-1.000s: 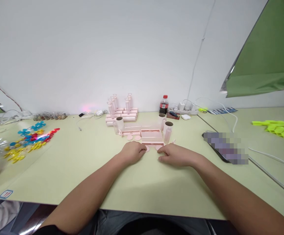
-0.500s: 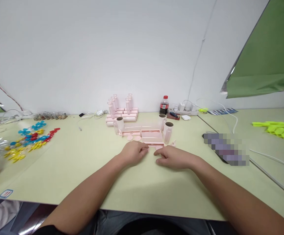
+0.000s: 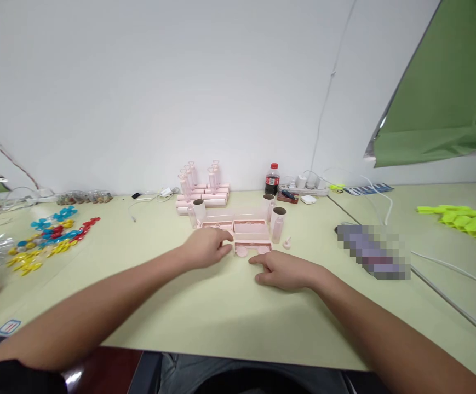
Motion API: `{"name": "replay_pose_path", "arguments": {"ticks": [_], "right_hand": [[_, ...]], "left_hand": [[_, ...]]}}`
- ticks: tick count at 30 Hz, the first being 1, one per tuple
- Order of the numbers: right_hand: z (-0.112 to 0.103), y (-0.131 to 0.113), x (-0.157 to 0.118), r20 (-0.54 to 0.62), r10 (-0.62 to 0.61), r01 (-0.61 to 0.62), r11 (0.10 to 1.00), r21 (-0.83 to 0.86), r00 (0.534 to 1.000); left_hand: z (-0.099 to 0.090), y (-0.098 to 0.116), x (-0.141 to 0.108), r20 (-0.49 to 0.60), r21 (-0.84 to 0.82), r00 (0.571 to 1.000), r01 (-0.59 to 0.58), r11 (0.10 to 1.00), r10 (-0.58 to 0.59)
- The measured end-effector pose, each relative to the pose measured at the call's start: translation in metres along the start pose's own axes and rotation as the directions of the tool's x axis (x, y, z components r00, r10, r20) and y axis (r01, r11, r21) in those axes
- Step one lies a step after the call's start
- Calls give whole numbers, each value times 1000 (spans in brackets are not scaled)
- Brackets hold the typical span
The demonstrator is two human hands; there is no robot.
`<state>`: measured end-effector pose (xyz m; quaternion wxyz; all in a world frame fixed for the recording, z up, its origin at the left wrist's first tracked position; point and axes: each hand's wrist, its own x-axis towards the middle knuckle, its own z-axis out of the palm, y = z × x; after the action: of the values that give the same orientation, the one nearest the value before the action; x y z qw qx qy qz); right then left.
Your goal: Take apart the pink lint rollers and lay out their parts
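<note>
Two bare hands are resting on the pale green worktop (image 3: 238, 317), near its middle. The left hand (image 3: 205, 247) is lying loosely curled, gripping nothing that shows, its fingertips reaching the near left corner of a pink tray set (image 3: 246, 232). The right hand (image 3: 282, 270) is lying flat with fingers apart, empty, its forefinger pointing at two pink discs (image 3: 252, 250) sitting just in front of the trays. Pink cylinders (image 3: 279, 221) are standing upright beside the trays. Farther back, a cola bottle (image 3: 271, 179) is standing by the far edge. Coloured clips (image 3: 49, 235) are lying scattered toward the left edge, and yellow-green hexagon pieces (image 3: 462, 216) toward the right edge.
</note>
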<state>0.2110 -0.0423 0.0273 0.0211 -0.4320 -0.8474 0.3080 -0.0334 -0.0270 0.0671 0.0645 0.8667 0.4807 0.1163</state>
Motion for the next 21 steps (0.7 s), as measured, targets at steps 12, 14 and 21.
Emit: {"name": "replay_pose_path", "arguments": {"ticks": [12, 14, 21], "right_hand": [[1, -1, 0, -5, 26, -26, 999, 29, 1000], [3, 1, 1, -5, 41, -40, 999, 33, 999], [6, 5, 1, -18, 18, -17, 999, 30, 1000]], "left_hand": [[-90, -134, 68, -181, 45, 854, 503, 863, -489], [-84, -137, 76, -143, 45, 862, 497, 867, -487], [-72, -142, 90, -138, 110, 878, 474, 874, -458]]}}
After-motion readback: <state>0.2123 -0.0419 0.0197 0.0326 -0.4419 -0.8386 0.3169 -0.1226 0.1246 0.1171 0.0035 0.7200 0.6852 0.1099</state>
